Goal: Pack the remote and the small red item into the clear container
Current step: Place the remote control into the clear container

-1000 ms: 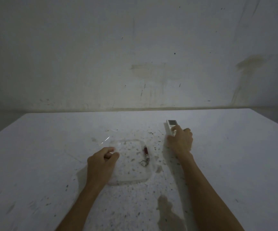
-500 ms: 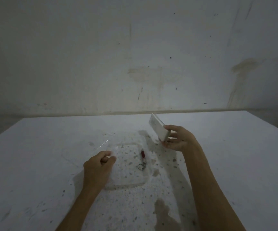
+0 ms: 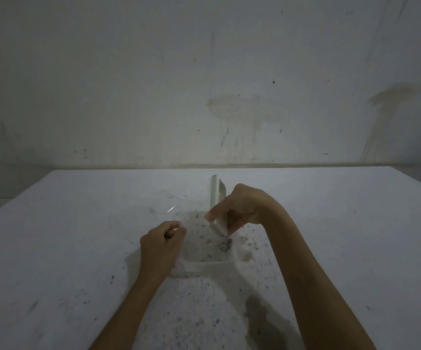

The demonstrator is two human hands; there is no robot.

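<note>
My right hand [image 3: 242,205] grips the white remote [image 3: 215,195] and holds it nearly upright, its lower end over the clear container [image 3: 199,267]. The container is a shallow see-through tray lying on the white table [image 3: 65,248]. My left hand [image 3: 162,245] pinches the container's left rim. The small red item lies inside the container on its right side; only its metal key ring [image 3: 225,245] shows, the red body being hidden behind the remote and my right fingers.
A thin clear lid or sheet [image 3: 171,209] glints just beyond my left hand. A dark stain [image 3: 262,317] marks the table near its front. A stained wall [image 3: 204,97] rises behind the table's far edge.
My right hand lifted the remote off the table, carried it left and tipped it upright over the container. It now hides the red item. My left hand stayed on the rim.
</note>
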